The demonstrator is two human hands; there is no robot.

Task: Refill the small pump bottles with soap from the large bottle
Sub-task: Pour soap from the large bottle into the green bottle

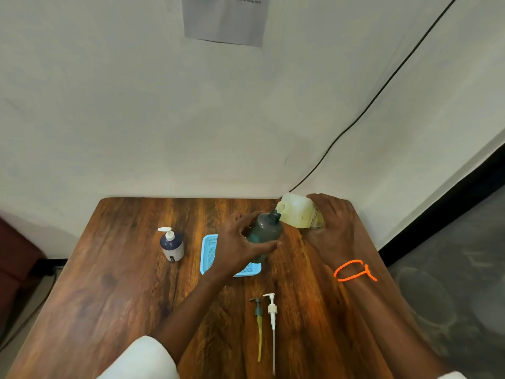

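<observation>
My left hand [240,244] grips a dark green pump bottle [266,233] with its pump removed, held over the blue tray [209,254]. My right hand [332,220] holds the large pale yellow soap bottle [296,212], tipped over so its mouth meets the green bottle's open neck. A second small bottle [172,246], dark blue and white with its white pump fitted, stands upright at the left. Two loose pumps lie near the front of the table: a green one [258,318] and a white one [272,315].
The wooden table [123,296] stands against a white wall. A black cable [355,124] runs down the wall to the table's back right corner. An orange band [352,270] circles my right wrist.
</observation>
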